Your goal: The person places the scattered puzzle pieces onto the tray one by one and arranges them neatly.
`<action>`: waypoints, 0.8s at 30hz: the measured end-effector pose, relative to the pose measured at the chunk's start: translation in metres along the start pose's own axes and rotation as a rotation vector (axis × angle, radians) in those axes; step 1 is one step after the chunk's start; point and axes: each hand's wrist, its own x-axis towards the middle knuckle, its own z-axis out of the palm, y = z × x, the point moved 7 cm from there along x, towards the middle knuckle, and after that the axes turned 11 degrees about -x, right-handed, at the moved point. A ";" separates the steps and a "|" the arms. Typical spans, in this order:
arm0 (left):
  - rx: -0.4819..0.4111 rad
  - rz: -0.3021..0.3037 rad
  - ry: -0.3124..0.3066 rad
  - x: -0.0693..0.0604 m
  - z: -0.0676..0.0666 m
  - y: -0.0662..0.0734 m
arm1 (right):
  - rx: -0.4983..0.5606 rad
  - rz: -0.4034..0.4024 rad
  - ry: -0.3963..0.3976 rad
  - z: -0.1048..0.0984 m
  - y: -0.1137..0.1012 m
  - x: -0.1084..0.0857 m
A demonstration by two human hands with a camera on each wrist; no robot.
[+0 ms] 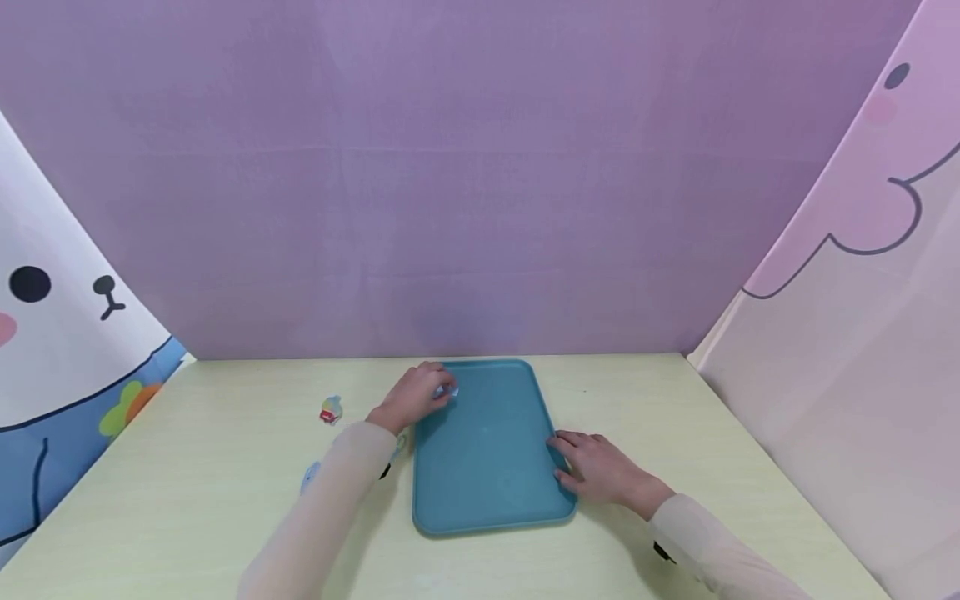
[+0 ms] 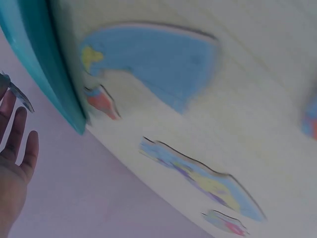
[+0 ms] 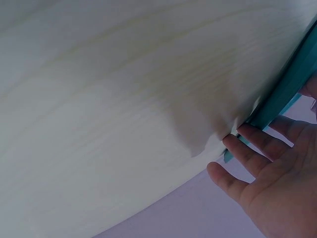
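Observation:
A teal rectangular tray (image 1: 487,454) lies on the table. Over its far left corner, my left hand (image 1: 417,396) pinches a small, flat, light-blue puzzle piece (image 1: 450,391) between thumb and fingers. That piece (image 2: 21,96) appears edge-on in the left wrist view, and its print is mostly hidden. My right hand (image 1: 600,469) rests at the tray's right rim, thumb and fingertips touching it. In the right wrist view, the fingers of this hand (image 3: 277,168) look fairly straight along the tray's edge (image 3: 287,84).
Left of the tray lie several loose printed pieces: a red-and-yellow one (image 1: 331,410), a blue one (image 1: 310,477) partly behind the left sleeve, and a large blue one (image 2: 153,59) beside the tray. A purple cloth (image 1: 480,183) hangs behind the table.

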 end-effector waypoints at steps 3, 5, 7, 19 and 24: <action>-0.006 0.016 0.010 0.005 0.002 0.006 | 0.005 0.002 -0.002 -0.001 0.000 0.000; -0.007 0.031 0.021 0.009 0.003 0.010 | 0.005 0.002 -0.004 -0.001 0.000 0.000; 0.001 0.045 0.031 0.012 0.004 0.014 | 0.003 0.001 -0.004 -0.001 0.000 0.000; 0.001 0.066 0.048 0.028 0.009 0.031 | -0.007 -0.017 0.034 -0.001 0.000 0.000; 0.014 0.069 0.051 0.035 0.009 0.035 | -0.007 -0.010 0.028 0.000 0.000 0.000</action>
